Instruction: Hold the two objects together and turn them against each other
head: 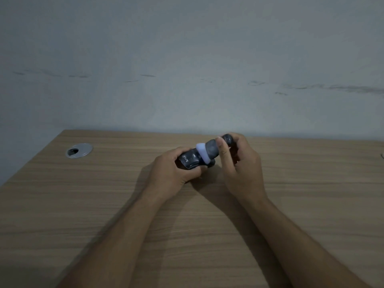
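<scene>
bottle (198, 155): small, dark, lying tilted above the desk (104, 204), cap end toward 2 o'clock; looks light, rigid, slick
left hand (172, 173): wraps body; best hold
right hand (239, 163): pinches cap end

Single head-worn view, forward and down, close over the wooden table (83, 204), facing the wall (187, 59).

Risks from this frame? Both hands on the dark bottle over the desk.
1. The dark bottle is held tilted above the desk. The right hand grips its cap end; if the cap comes loose, contents could spill onto the wood.
2. The left hand wraps only the base, so a hard twist might slip that grip.
3. The picture is dim and blurred, so whether the cap is sealed cannot be told.
</scene>
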